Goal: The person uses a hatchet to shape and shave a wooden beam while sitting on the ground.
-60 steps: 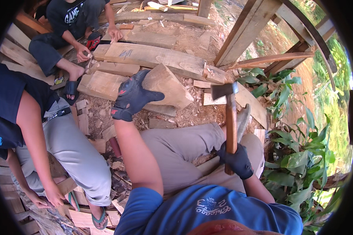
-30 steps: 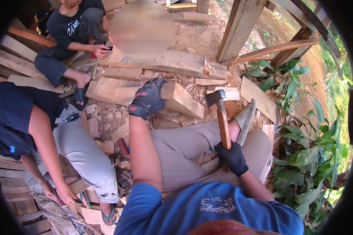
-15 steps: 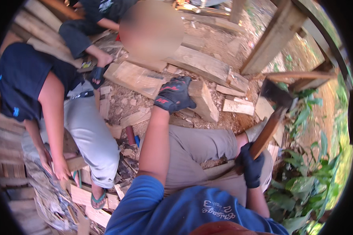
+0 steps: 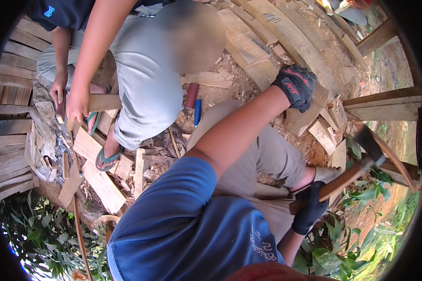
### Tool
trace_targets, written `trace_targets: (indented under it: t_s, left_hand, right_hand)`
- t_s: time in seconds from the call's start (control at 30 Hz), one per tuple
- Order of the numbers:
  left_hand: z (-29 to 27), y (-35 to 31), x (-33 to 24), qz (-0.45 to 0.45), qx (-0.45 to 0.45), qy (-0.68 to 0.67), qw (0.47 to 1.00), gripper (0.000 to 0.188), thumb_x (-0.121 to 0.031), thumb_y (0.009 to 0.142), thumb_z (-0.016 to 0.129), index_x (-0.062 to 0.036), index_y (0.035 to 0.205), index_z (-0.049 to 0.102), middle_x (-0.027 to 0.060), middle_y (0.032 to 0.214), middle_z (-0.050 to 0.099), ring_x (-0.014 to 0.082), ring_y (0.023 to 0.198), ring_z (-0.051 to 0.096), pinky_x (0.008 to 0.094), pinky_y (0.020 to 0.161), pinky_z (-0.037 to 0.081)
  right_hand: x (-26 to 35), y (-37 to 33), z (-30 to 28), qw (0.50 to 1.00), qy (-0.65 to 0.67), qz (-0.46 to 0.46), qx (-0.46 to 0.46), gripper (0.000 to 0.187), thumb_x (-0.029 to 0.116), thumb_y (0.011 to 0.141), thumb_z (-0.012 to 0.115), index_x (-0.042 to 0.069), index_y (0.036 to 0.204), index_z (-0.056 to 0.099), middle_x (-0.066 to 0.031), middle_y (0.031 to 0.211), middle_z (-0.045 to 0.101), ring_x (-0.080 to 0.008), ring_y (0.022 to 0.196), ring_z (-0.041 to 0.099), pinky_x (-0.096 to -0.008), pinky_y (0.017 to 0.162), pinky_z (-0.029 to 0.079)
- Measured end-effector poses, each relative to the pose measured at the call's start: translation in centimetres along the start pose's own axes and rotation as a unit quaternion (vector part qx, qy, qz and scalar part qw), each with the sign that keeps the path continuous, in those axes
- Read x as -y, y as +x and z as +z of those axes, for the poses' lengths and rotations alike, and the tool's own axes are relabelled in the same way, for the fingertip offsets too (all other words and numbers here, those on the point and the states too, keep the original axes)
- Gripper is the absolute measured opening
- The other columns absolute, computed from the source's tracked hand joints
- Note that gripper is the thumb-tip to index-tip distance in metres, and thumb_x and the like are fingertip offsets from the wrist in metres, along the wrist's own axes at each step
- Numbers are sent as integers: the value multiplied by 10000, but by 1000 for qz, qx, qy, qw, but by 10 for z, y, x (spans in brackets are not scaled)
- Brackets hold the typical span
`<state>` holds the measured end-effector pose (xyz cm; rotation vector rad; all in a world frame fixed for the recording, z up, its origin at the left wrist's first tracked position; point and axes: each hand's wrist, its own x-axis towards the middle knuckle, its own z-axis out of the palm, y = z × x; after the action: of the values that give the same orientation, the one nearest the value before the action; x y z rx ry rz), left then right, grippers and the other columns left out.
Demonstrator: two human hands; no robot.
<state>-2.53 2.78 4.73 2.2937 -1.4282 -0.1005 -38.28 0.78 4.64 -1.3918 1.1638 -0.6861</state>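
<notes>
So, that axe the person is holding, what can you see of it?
The axe has a brown handle that looks wooden and a dark, metal-looking head with a paler, shinier patch near the handle's far end. The gloved right hand is closed around the handle's lower part, with a short butt showing past the fist. It slants up to the right in the picture, seemingly held clear of the ground, with leafy plants beyond it. How sharp its edge is, I can't tell.

The wooden block (image 4: 305, 119) is left of the axe head (image 4: 368, 145).
</notes>
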Motion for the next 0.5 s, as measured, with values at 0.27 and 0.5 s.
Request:
trace_targets:
  t_s: [0.27, 0.5]
  left_hand:
    - [-1, 5, -5, -16, -2, -13, 1000, 512, -296, 659, 866, -127, 1136, 788, 149, 1199, 780, 339, 1160, 737, 489, 978, 588]
    - [4, 2, -4, -33, -15, -24, 999, 481, -286, 673, 841, -138, 1128, 792, 142, 1164, 788, 333, 1127, 750, 508, 970, 584]
  right_hand:
    - [-84, 12, 11, 993, -93, 39, 56, 166, 169, 992, 778, 31, 957, 693, -9, 809, 656, -96, 693, 611, -294, 595, 488]
    - [-89, 12, 25, 986, -97, 130, 34, 198, 192, 977, 777, 33, 894, 693, -27, 662, 602, -148, 541, 597, -323, 494, 472]
